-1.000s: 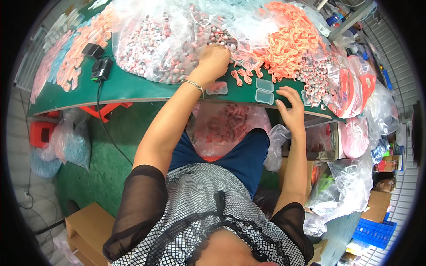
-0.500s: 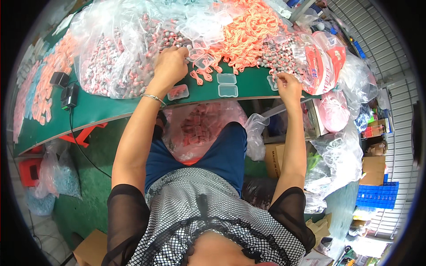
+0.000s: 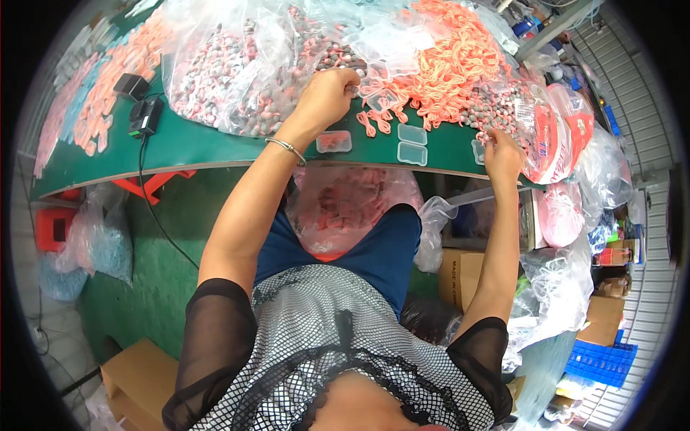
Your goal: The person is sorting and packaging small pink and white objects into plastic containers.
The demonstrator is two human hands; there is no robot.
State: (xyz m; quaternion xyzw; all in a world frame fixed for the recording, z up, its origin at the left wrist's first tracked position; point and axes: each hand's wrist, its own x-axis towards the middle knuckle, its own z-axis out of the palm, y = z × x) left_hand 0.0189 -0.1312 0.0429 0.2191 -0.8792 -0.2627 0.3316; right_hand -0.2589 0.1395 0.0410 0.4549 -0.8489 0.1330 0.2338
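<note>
My left hand (image 3: 327, 100) reaches to the edge of a heap of small grey and pink balls (image 3: 334, 56); its fingers are curled together, and what they hold is hidden. Just nearer to me lies a clear box with orange pieces inside (image 3: 333, 141). On the right, my right hand (image 3: 505, 154) pinches at the near edge of another heap of grey and pink balls (image 3: 496, 104). Anything between those fingertips is too small to make out. A small clear box (image 3: 478, 151) sits beside that hand, partly covered. Between my hands lies an open, clear hinged box (image 3: 412, 153).
Orange looped cords (image 3: 460, 61) are piled at the back of the green table (image 3: 237, 149). A large clear bag of balls (image 3: 215, 79) stands on the left, near black power adapters (image 3: 146, 116). A red and white bag (image 3: 564, 133) stands at the right.
The view has turned, so the table appears farther right in the picture. Both hands stay at about the same spots by the two heaps, with fingers still closed.
</note>
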